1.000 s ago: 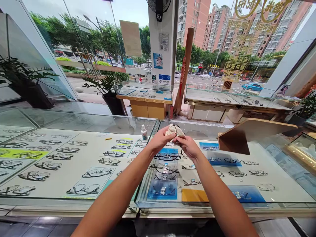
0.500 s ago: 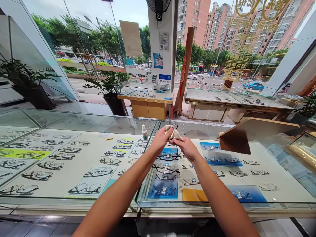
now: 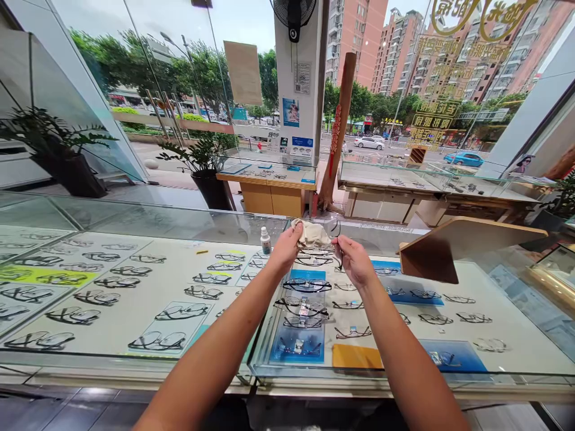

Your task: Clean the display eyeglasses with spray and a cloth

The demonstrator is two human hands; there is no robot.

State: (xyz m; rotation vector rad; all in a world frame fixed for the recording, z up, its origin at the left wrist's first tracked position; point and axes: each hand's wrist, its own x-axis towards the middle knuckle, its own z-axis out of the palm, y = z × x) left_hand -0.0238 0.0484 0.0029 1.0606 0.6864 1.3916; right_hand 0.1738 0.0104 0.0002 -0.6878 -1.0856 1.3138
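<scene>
My left hand [image 3: 287, 244] is closed on a cream cloth [image 3: 313, 234], held above the glass counter. My right hand [image 3: 353, 258] pinches a pair of glasses [image 3: 336, 227] by its dark frame, just right of the cloth. One lens and a thin dark temple show; the cloth seems to cover the rest, so I cannot tell how much of the glasses lies under it. To the left of my left hand, a small white bottle [image 3: 265, 241] stands upright on the glass top.
Glass display cases [image 3: 179, 211] with rows of eyeglasses stretch across in front of me. A brown slanted board [image 3: 431, 251], perhaps a mirror's back, stands on the right counter. An orange-brown flat piece [image 3: 357, 357] lies inside the case. Farther off are a potted plant [image 3: 213, 185] and a wooden post [image 3: 340, 126].
My hands have moved apart, the right one to the right with the glasses. More of the cloth and one lens now show between them. The view has shifted slightly.
</scene>
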